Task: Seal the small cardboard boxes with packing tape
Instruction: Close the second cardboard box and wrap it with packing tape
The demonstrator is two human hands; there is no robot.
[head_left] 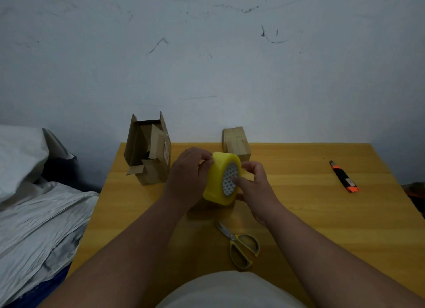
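You hold the thick yellow roll of packing tape (pixel 222 180) up over the middle of the yellow wooden table (pixel 299 204), its patterned white core facing your right. Your left hand (pixel 187 176) wraps the far side of the roll, fingers curled over its top edge and pinching at the rim. Your right hand (pixel 253 183) steadies the near face, thumb pressed against the core and fingers hooked over the upper rim. It looks as though you are hunting for the loose tape end, though the view is too dim to show whether any strip has lifted.

To do this well, turn the roll slowly with your right hand and drag a left fingernail along the outer wrap until it catches the seam. Peel square to the roll, not at an angle, or the film may split into a sliver.

Beyond the roll, the small closed cardboard box (pixel 236 144) stands near the back edge, its seams apparently taped already. The taller open cardboard box (pixel 149 151), flaps up, stands at the back left corner and probably needs sealing next.

The yellow-handled scissors (pixel 241 245) lie just in front of you, within easy reach for cutting. The black and orange utility knife (pixel 343 177) lies well apart to your right.
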